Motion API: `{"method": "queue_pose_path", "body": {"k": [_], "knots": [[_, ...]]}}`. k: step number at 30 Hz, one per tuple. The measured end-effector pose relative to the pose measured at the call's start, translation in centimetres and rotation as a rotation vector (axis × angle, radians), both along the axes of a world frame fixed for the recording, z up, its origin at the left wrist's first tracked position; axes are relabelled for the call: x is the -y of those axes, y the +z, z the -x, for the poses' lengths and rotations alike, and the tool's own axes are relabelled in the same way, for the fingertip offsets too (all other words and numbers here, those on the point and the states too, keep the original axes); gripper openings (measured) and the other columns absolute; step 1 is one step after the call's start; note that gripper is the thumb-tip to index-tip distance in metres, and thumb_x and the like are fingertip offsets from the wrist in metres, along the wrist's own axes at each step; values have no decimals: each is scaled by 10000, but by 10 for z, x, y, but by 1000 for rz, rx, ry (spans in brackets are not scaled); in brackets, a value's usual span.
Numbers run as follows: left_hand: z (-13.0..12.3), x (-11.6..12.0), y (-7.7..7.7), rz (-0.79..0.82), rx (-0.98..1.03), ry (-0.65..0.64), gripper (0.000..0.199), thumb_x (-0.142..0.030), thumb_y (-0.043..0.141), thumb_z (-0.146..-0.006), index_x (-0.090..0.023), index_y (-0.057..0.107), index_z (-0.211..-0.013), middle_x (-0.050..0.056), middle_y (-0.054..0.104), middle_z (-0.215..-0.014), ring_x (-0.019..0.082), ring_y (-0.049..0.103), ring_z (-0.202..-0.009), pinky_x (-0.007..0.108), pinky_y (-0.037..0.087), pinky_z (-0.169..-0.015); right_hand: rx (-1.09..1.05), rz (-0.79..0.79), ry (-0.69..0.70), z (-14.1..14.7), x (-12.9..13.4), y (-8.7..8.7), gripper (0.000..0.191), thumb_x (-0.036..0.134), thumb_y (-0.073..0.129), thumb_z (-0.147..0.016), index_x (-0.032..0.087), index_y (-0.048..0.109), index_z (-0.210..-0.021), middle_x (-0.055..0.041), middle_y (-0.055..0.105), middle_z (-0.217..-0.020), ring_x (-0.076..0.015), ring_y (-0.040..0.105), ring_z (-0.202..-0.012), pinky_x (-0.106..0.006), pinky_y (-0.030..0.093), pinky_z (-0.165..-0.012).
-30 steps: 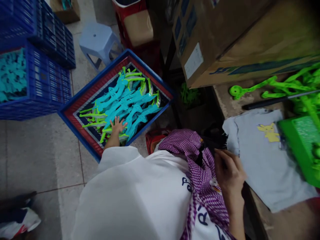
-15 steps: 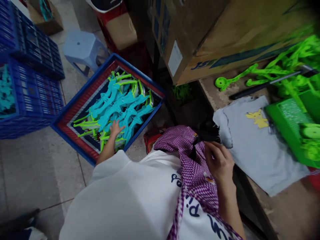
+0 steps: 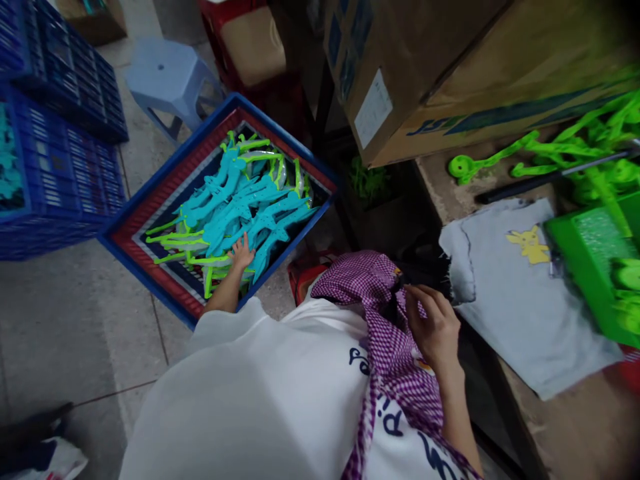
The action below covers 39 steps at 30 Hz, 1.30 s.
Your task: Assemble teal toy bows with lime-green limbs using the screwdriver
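Note:
My left hand (image 3: 241, 252) lies with fingers spread on a pile of turquoise plastic pieces (image 3: 235, 207). Long and branching, these pieces rest beside lime-green and grey ones (image 3: 183, 243) in a blue-rimmed crate (image 3: 150, 293) with a red lining. At my right side, my right hand (image 3: 434, 327) hangs by a purple checked cloth (image 3: 357, 277) worn over my white shirt. Its fingers are loosely bent, a gap shows between thumb and fingers, and I see nothing held in it.
On the right, a workbench (image 3: 565, 433) carries a grey cloth (image 3: 515, 313), a green bin (image 3: 575, 260), a black-handled tool (image 3: 520, 187), lime-green parts (image 3: 545, 150) and a big cardboard box (image 3: 430, 93). Stacked blue crates (image 3: 75, 160) and a light-blue stool (image 3: 167, 80) stand left.
My view has shifted slightly. My left hand has moved a little up and right over the turquoise pieces, fingers still spread. My right hand stays beside the checked cloth.

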<state>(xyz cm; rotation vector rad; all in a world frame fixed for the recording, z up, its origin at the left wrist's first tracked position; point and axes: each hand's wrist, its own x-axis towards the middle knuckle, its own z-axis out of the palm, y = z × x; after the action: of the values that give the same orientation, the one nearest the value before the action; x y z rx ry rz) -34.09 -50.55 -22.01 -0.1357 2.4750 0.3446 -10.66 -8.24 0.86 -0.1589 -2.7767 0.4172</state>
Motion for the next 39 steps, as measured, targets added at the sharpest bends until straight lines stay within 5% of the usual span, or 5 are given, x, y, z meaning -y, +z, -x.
{"method": "queue_pose_path", "body": {"k": [6,14,25,31,39], "knots": [[18,-8,5,1,18,83,727,-341,650,-918,-167,325,-1544,199,305,-1613,391,322,-1452,670,244,-1155,-18,-21,27,5,-4,-7,184,222,554,-977,185,699,-1084,-90,744,-998,-182,691,-840,-316,507,-741],[16,-58,66,25,-268,24,806,-392,585,-881,-165,234,-1569,242,179,-1645,440,203,-1504,664,215,-1149,-40,45,-105,-29,-20,-8,208,221,533,-983,192,699,-1106,-89,739,-1017,-189,681,-845,-335,529,-743],[31,-329,185,-807,-998,-708,440,-325,543,-937,-296,519,-1376,125,583,-1258,297,574,-1238,521,475,-1083,-96,264,-254,-35,-37,16,218,209,496,-1002,221,677,-1124,-88,732,-1044,-210,699,-896,-367,571,-768],[7,-490,277,-944,-951,-1197,340,-298,510,-970,-303,635,-1286,87,663,-1220,267,639,-1163,489,529,-1019,-315,425,-297,-40,-62,49,197,203,514,-995,232,673,-1108,-76,723,-994,-188,700,-916,-333,590,-798],[11,-449,381,-965,-958,-1135,388,-451,551,-939,-468,599,-1323,12,641,-1217,278,639,-1172,544,525,-1068,-362,596,-454,-59,-88,40,168,230,517,-996,206,683,-1009,-84,726,-930,-184,712,-870,-304,586,-767]]}}
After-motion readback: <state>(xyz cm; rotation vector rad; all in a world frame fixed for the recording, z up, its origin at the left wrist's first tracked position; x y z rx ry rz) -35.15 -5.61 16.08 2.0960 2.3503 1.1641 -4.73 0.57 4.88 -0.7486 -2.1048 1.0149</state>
